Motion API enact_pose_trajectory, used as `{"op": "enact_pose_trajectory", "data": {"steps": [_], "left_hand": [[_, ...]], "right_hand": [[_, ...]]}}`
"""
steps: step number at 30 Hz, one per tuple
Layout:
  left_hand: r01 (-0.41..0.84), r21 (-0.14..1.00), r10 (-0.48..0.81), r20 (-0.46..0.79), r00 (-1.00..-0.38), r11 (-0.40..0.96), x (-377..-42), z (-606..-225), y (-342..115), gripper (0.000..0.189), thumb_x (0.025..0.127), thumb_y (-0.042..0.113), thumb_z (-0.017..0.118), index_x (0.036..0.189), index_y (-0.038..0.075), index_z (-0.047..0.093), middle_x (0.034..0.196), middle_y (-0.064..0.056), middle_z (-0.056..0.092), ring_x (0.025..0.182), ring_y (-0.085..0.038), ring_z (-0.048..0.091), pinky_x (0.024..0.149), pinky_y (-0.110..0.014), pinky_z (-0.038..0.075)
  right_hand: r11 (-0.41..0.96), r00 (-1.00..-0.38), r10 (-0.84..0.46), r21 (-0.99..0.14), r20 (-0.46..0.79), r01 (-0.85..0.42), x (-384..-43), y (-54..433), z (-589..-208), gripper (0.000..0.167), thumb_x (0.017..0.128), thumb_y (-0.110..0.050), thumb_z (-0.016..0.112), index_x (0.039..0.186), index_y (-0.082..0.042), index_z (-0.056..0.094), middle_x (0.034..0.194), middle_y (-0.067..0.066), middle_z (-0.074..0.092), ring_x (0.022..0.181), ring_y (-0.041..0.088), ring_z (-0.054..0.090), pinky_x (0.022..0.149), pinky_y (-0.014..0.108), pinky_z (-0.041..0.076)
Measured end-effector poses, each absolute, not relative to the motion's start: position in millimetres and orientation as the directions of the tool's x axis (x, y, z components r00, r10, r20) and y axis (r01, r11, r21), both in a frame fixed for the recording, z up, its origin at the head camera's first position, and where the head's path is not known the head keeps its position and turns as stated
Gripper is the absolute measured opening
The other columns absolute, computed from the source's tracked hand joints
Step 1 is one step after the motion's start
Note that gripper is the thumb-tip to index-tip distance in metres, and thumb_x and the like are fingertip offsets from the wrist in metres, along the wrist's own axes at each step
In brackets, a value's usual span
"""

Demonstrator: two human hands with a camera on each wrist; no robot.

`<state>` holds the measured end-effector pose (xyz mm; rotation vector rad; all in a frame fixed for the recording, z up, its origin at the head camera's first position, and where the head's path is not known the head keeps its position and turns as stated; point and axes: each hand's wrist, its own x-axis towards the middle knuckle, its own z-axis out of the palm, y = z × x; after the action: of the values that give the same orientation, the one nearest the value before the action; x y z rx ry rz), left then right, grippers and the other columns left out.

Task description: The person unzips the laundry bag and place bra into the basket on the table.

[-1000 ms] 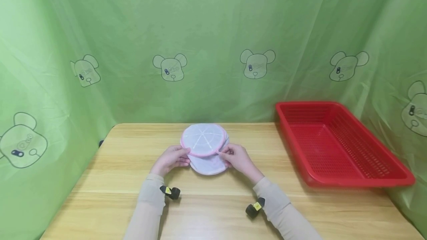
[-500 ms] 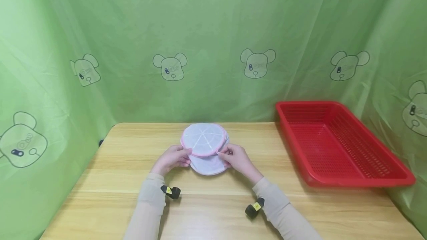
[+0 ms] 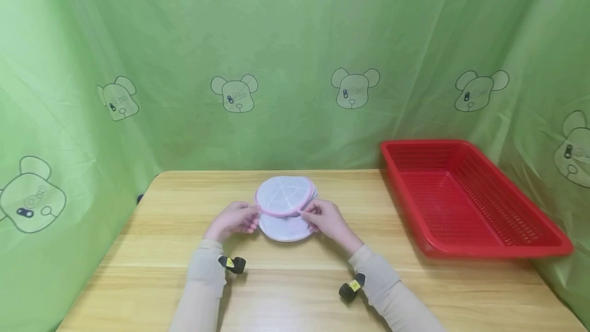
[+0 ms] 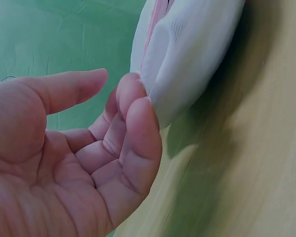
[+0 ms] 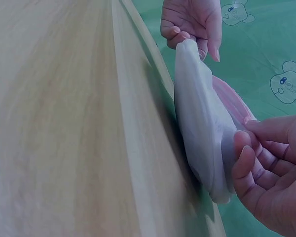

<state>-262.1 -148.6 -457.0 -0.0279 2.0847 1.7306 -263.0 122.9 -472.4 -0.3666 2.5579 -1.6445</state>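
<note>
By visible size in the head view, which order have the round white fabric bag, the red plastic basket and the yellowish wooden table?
Largest: wooden table
Next: red basket
Smallest: white bag

The pouch (image 3: 285,227) is bluish white, its lid (image 3: 283,194) edged in pink and crossed by paler spoke-like lines, the worktop (image 3: 152,270) shows yellowish wood grain, the basket (image 3: 498,251) is red, the sleeves (image 3: 205,270) beige, the wrist cameras (image 3: 348,293) black with yellow labels (image 3: 355,285), and the curtain (image 3: 295,24) green, printed with dark-outlined bear heads (image 3: 353,91)
</note>
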Motion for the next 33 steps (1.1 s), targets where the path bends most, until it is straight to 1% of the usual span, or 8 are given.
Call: {"op": "enact_pose_trajectory", "data": {"steps": [4,9,15,24,33], "left_hand": [[-0.281,0.932,0.26,-0.336,-0.905,0.227,-263,-457,-148,0.03,0.098,0.024,0.055,0.105,-0.005,0.06,0.076,-0.003,0.064,0.066,-0.012,0.062,0.066,-0.023,0.058],[-0.28,0.929,0.274,-0.342,-0.899,0.242,-264,-459,-145,0.03,0.098,0.024,0.056,0.105,-0.004,0.062,0.076,-0.003,0.064,0.067,-0.012,0.062,0.066,-0.023,0.058],[-0.278,0.925,0.275,-0.347,-0.897,0.26,-263,-458,-143,0.033,0.098,0.024,0.056,0.109,-0.007,0.062,0.075,-0.003,0.064,0.066,-0.012,0.061,0.065,-0.022,0.057],[-0.287,0.916,0.276,-0.363,-0.89,0.281,-264,-462,-139,0.035,0.098,0.026,0.054,0.108,-0.006,0.065,0.073,-0.003,0.064,0.064,-0.011,0.062,0.064,-0.023,0.058],[-0.287,0.917,0.269,-0.361,-0.893,0.279,-263,-463,-135,0.038,0.099,0.027,0.054,0.11,-0.007,0.064,0.072,-0.002,0.065,0.061,-0.01,0.061,0.061,-0.021,0.057]], "right_hand": [[0.396,-0.963,-0.254,-0.898,0.094,-0.192,-262,122,-475,0.01,0.087,-0.009,0.069,0.082,-0.004,0.063,0.062,0.001,0.056,0.051,0.011,0.055,0.045,0.02,0.05],[0.402,-0.968,-0.245,-0.903,0.055,-0.153,-262,120,-474,0.009,0.087,-0.01,0.07,0.083,-0.004,0.064,0.064,0.003,0.058,0.052,0.012,0.056,0.047,0.023,0.051],[0.417,-0.969,-0.246,-0.9,0.024,-0.128,-262,119,-473,0.009,0.087,-0.01,0.07,0.084,-0.004,0.064,0.064,0.004,0.058,0.052,0.013,0.055,0.047,0.025,0.051],[0.413,-0.964,-0.262,-0.899,0.037,-0.147,-260,116,-475,0.01,0.088,-0.011,0.069,0.085,-0.004,0.064,0.064,0.003,0.058,0.052,0.012,0.054,0.045,0.02,0.048],[0.403,-0.962,-0.27,-0.902,0.043,-0.154,-258,113,-475,0.011,0.088,-0.011,0.069,0.083,-0.003,0.064,0.062,0.002,0.058,0.051,0.011,0.053,0.045,0.02,0.048]]}}
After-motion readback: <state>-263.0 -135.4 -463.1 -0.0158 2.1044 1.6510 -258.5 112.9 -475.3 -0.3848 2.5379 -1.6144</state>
